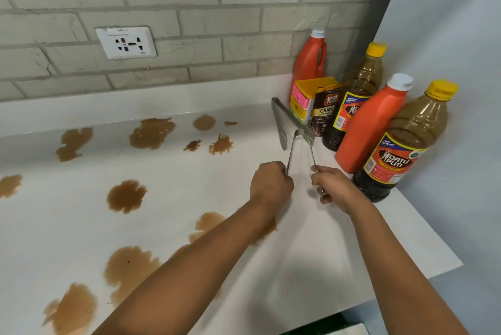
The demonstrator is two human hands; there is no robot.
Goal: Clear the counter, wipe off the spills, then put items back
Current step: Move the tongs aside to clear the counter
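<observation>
Both hands, left hand point(271, 182) and right hand point(332, 188), fingers curled gripping steel tongs point(301, 150); tips just beyond could topple the vinegar bottle point(349, 106).

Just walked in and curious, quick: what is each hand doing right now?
Left hand: fingers curled round one arm of the metal tongs.
Right hand: grips the other arm of the same tongs.

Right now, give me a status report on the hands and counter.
Left hand and right hand each grip a tongs arm. Brown spills unwiped. Bottles crowd the corner.
</observation>
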